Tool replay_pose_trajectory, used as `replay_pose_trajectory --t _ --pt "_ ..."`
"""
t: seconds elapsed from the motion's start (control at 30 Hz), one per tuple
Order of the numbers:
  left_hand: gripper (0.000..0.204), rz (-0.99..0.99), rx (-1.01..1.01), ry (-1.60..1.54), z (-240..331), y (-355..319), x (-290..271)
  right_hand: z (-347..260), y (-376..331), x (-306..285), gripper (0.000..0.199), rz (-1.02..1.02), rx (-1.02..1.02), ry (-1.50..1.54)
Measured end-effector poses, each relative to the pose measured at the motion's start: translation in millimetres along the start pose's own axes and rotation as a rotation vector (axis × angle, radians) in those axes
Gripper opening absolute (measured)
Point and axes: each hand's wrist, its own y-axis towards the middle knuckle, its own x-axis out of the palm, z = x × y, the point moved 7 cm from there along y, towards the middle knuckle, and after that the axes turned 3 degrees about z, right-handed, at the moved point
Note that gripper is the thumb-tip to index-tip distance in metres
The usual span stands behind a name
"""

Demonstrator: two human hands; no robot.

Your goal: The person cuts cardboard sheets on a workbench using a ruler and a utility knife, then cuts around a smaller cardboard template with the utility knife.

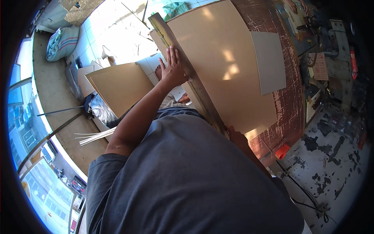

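A long metal straightedge bar (203,97) lies slantwise along the left edge of a large brown board (222,46). My left hand (173,69) rests on its upper half, fingers stretched out and pressing flat. Close to my body, at the bar's lower end, is my right hand (237,137). Its fingers look curled, and what they hold, if anything, is hidden. A narrow strip of board shows on the bar's left side. On the brown board's right edge lies a smaller grey sheet (269,62).
The boards lie on a scratched reddish-brown table (290,85). An orange plastic piece (282,151) sits at its near right corner. Another brown panel (120,82) leans at left, above thin white strips (95,136). A stuffed sack (62,43) stands farther left. Another person's hand (291,4) shows top right.
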Motion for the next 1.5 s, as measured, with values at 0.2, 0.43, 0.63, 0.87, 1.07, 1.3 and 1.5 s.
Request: replay_pose_trajectory --t 0.2,0.43,0.63,0.87,1.07,1.3,1.5 --pt "0.142 0.007 0.002 -0.020 -2 -2 -5 54 -23 20 0.021 -0.135 -0.021 -0.134" --pt "0.142 0.044 -0.006 -0.014 -8 -7 -3 -106 61 -156 0.024 0.286 -0.202 0.083" --pt "0.138 0.058 0.025 -0.029 -2 -2 1 -241 185 -237 0.027 0.476 -0.320 0.093" --pt "0.132 0.035 0.021 -0.134 -5 -4 -1 -323 256 -259 0.028 0.510 -0.378 0.027" --pt "0.129 0.048 0.026 -0.165 -9 -4 1 -335 259 -253 0.029 0.410 -0.352 -0.025" --pt "0.131 0.047 0.013 -0.084 -6 -1 3 -326 266 -250 0.029 0.374 -0.395 -0.024" --pt "0.135 0.091 0.010 -0.099 -11 2 8 -286 223 -223 0.029 0.287 -0.411 0.030"
